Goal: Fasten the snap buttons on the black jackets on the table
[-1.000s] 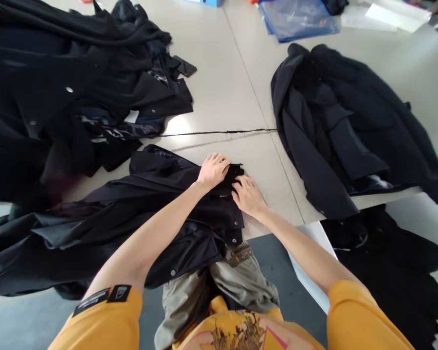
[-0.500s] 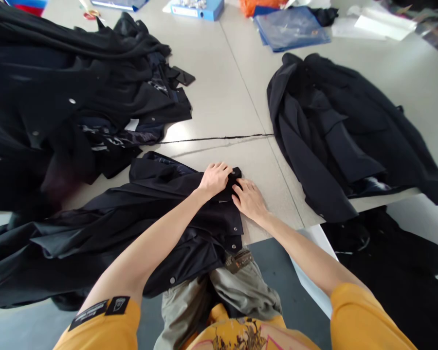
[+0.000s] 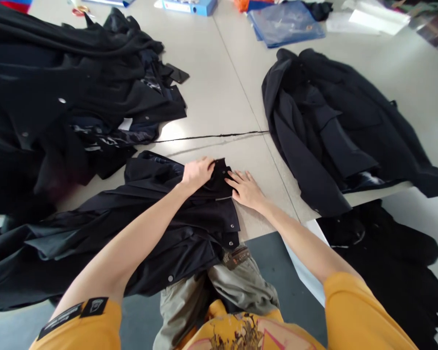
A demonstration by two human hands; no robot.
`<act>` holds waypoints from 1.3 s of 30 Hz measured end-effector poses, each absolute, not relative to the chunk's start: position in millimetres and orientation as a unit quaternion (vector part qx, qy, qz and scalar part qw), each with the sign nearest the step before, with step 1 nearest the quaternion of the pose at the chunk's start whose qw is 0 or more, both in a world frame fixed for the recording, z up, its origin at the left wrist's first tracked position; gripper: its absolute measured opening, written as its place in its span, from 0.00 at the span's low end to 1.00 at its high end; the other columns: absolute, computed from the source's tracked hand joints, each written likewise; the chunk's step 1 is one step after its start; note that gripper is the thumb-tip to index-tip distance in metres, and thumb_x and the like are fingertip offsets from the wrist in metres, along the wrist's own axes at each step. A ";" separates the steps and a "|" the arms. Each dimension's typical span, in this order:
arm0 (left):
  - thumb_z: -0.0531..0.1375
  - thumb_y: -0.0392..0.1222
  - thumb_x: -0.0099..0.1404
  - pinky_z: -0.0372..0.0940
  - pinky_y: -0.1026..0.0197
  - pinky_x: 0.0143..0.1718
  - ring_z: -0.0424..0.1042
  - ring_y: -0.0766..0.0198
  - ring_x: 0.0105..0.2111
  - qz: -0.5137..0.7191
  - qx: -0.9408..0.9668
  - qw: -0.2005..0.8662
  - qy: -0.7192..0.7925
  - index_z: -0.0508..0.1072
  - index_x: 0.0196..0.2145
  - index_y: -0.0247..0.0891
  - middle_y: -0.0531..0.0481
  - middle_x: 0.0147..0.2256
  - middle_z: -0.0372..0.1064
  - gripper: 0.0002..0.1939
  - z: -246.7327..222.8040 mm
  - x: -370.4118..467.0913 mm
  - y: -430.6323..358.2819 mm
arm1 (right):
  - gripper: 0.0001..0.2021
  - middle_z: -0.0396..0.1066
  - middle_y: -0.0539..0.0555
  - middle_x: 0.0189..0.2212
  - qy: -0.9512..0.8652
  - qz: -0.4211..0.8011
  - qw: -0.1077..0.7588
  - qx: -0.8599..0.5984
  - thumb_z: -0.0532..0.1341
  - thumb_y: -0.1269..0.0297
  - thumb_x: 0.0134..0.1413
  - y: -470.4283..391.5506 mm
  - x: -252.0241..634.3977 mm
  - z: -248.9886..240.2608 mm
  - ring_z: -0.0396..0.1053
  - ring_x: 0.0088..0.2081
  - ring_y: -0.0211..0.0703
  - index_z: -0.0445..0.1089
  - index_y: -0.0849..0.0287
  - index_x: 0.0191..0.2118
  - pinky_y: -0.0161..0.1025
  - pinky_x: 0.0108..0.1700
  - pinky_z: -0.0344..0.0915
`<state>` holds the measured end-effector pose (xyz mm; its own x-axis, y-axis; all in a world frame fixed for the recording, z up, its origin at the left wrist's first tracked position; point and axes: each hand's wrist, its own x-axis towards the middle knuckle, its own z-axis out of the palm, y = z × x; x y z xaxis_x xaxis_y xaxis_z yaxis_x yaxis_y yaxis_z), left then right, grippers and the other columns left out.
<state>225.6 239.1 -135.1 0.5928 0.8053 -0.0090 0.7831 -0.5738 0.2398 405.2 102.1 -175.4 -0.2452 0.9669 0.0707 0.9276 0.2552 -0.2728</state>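
A black jacket (image 3: 142,218) lies stretched along the table's near edge, silver snaps showing at its right end. My left hand (image 3: 199,174) is closed on the upper right part of this jacket, pinching the cloth. Just right of it, my right hand (image 3: 245,188) has its fingers spread, with fingertips on the garment's edge beside a snap and the rest over the tabletop. Part of the cloth under my left hand is hidden.
A pile of dark jackets (image 3: 76,82) covers the left side, a phone (image 3: 178,74) beside it. Another dark jacket (image 3: 336,121) lies right, above black garments (image 3: 383,262) lower down. Blue plastic folders (image 3: 284,23), a blue box (image 3: 193,7) and scissors (image 3: 81,10) are at the back.
My left hand has moved left, drawing the cloth edge with it so a flap shows between my hands. My right hand's fingers have spread wider. The whole view has shifted slightly.
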 end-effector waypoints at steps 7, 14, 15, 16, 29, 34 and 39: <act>0.58 0.47 0.67 0.65 0.58 0.43 0.74 0.52 0.47 0.021 0.834 0.200 0.514 0.71 0.52 0.41 0.45 0.48 0.75 0.18 -131.8 219.2 251.6 | 0.29 0.52 0.55 0.69 -0.826 0.091 0.141 -0.538 0.52 0.76 0.59 121.8 412.8 -179.6 0.48 0.70 0.54 0.62 0.57 0.65 0.60 0.69 0.47; 0.60 0.45 0.65 0.65 0.60 0.40 0.75 0.55 0.40 -0.012 0.813 0.292 0.504 0.78 0.40 0.38 0.45 0.39 0.77 0.11 -140.6 219.6 267.7 | 0.19 0.66 0.61 0.60 -0.839 0.074 0.179 -0.508 0.53 0.71 0.63 127.3 376.0 -159.9 0.54 0.67 0.53 0.70 0.63 0.57 0.58 0.71 0.39; 0.60 0.45 0.64 0.64 0.61 0.39 0.75 0.56 0.38 0.006 0.810 0.291 0.509 0.78 0.38 0.38 0.46 0.37 0.77 0.10 -141.2 221.1 269.2 | 0.19 0.67 0.62 0.60 -0.835 0.076 0.177 -0.516 0.53 0.70 0.64 127.5 370.9 -159.6 0.56 0.66 0.54 0.70 0.64 0.57 0.58 0.71 0.41; 0.60 0.45 0.64 0.64 0.62 0.37 0.74 0.57 0.36 0.025 0.805 0.288 0.518 0.78 0.36 0.38 0.47 0.35 0.77 0.10 -141.5 222.8 270.7 | 0.19 0.67 0.62 0.59 -0.830 0.080 0.174 -0.524 0.53 0.69 0.64 127.4 367.1 -160.1 0.57 0.65 0.54 0.69 0.64 0.57 0.58 0.70 0.44; 0.53 0.37 0.69 0.64 0.55 0.49 0.70 0.53 0.46 0.189 0.901 0.107 0.377 0.74 0.46 0.38 0.43 0.44 0.72 0.11 -152.5 225.7 282.3 | 0.16 0.65 0.63 0.60 -0.836 0.058 0.199 -0.508 0.53 0.75 0.60 121.3 383.7 -176.1 0.59 0.64 0.52 0.70 0.65 0.51 0.55 0.69 0.50; 0.56 0.29 0.62 0.65 0.50 0.50 0.69 0.51 0.48 0.087 0.958 0.071 0.264 0.71 0.52 0.37 0.41 0.48 0.68 0.20 -159.6 217.5 255.6 | 0.13 0.58 0.66 0.64 -0.791 0.050 0.209 -0.572 0.52 0.74 0.61 117.6 377.8 -175.3 0.52 0.68 0.55 0.72 0.63 0.46 0.57 0.68 0.51; 0.55 0.28 0.61 0.66 0.52 0.51 0.67 0.51 0.51 0.079 0.940 0.110 0.313 0.67 0.57 0.35 0.39 0.50 0.66 0.25 -159.1 221.6 247.4 | 0.22 0.61 0.65 0.63 -0.729 0.061 0.198 -0.652 0.50 0.71 0.65 105.3 366.5 -178.9 0.55 0.66 0.55 0.63 0.65 0.62 0.59 0.69 0.47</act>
<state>221.6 247.4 -159.1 0.7923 0.6050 0.0789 0.5703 -0.7804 0.2564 366.5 105.3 -178.9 -0.0711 0.9753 0.2092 0.9269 0.1420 -0.3473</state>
